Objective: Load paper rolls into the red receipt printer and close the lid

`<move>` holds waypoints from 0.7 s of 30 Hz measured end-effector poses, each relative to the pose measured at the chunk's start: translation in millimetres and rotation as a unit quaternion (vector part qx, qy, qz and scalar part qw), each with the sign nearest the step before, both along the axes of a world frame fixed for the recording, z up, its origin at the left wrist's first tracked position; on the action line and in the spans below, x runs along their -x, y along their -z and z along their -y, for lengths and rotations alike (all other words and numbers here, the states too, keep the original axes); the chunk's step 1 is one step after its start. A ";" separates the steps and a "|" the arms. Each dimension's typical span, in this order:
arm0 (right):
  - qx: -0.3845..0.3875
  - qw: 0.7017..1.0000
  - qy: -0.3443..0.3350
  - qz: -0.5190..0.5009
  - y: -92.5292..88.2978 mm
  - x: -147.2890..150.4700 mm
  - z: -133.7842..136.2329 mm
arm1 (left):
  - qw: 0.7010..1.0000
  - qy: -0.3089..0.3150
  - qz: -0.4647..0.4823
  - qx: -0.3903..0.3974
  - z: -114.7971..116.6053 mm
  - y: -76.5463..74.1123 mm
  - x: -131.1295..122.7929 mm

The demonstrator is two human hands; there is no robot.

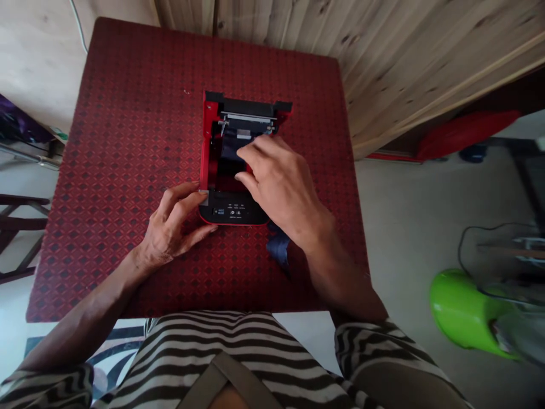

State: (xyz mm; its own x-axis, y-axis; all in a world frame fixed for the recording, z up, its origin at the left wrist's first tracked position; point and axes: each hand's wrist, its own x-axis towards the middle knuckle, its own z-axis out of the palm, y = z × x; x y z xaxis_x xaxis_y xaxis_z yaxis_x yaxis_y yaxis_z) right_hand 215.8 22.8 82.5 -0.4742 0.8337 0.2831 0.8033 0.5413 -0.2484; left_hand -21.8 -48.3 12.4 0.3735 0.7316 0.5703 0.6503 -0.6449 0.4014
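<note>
A small red-and-black machine (pixel 232 207), which looks like a label printer, stands on the table with its cover raised. Its front panel carries small buttons and white markings. My left hand (pixel 172 224) grips the front left corner, fingers on top and thumb at the front edge. Over the open inside is my right hand (pixel 276 176), thumb and forefinger apart beside a dark film (pixel 230 145) in the machine; its other fingers are hidden. A pale tab (pixel 244 134) shows on the film. Crumpled dark blue film (pixel 279 250) lies by the machine's front right, below my right wrist.
The red patterned table (pixel 128 142) meets a wooden plank wall (pixel 289 25) at the back. On the floor to the right are a bright green plastic object (pixel 464 309) and a dark cable (pixel 462 244). A dark wooden chair or stool (pixel 21 236) stands left.
</note>
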 end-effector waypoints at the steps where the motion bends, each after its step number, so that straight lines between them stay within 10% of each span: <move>1: -0.002 1.000 -0.005 0.014 -0.1 -0.2 -1.8 | 1.000 0.002 0.001 0.000 0.0 -0.1 0.1; 11: 0.138 0.969 -0.001 0.205 -21.5 30.7 -16.9 | 1.000 0.013 0.005 -0.002 0.4 -1.6 0.5; 21: 0.102 0.978 -0.010 0.179 -8.6 30.3 -28.8 | 0.999 0.028 0.021 -0.006 0.1 -1.1 -0.2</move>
